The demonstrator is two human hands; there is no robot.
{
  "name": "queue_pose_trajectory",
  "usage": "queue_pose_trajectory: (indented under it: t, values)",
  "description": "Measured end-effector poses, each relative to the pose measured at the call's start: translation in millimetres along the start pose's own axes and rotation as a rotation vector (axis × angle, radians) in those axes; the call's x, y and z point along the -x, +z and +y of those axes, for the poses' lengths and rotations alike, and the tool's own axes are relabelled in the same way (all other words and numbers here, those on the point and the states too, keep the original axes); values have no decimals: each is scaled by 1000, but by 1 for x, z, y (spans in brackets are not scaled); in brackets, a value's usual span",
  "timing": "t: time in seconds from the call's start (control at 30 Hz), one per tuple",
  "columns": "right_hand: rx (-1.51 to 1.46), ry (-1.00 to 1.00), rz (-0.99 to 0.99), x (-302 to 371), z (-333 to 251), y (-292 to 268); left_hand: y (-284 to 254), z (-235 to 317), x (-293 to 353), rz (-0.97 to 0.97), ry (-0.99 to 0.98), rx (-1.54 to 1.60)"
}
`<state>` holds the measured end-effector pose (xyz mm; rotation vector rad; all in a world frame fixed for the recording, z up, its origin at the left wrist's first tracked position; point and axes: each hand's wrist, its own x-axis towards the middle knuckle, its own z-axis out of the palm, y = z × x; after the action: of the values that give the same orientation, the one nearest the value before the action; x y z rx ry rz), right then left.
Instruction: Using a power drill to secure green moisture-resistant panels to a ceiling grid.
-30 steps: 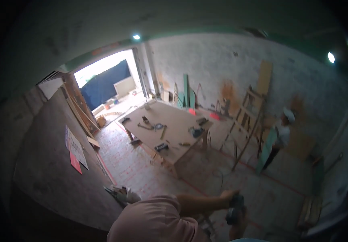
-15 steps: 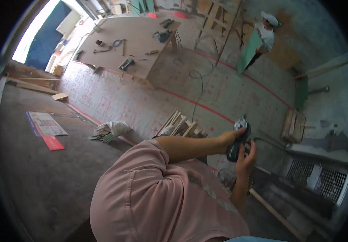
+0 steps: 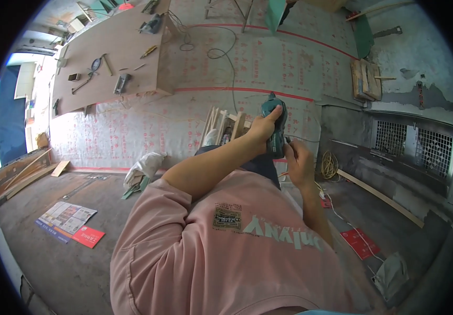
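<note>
A dark green handheld power tool [image 3: 277,134] is held out in front of my body, its narrow tip pointing away from me. My left hand [image 3: 266,126] is wrapped round its upper body, the thumb lying along the top. Beside the tool's lower end is my right hand [image 3: 300,157], with curled fingers pinched near a small dark part. What lies between those fingers is too small to make out.
On the left a large board table [image 3: 132,97] carries a hammer, a knife and other tools. Wood offcuts [image 3: 226,126] stand ahead, near a white sack [image 3: 146,165]. A coiled cable [image 3: 329,165] and a long plank [image 3: 381,198] lie right. Beyond, a person holds a green board [image 3: 275,14].
My view has turned, so the table sits further left and the person is mostly out of view. The tool is now more upright, and my right hand's fingers are more curled.
</note>
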<state>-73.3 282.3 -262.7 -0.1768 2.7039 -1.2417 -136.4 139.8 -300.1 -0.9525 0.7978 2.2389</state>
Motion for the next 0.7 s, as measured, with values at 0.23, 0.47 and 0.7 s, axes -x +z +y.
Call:
queue_pose_trajectory:
  t: [0.23, 0.47, 0.7]
  values:
    - [-69, -15, 139, -5, 51, -45, 61, -28, -40, 54, 21, -148]
    - [-7, -111, 208, -21, 80, -73, 91, -40, -59, 53, -70, -55]
    - [-29, -60, 117, -60, 40, -26, 52, 11, -49, 75, 13, -6]
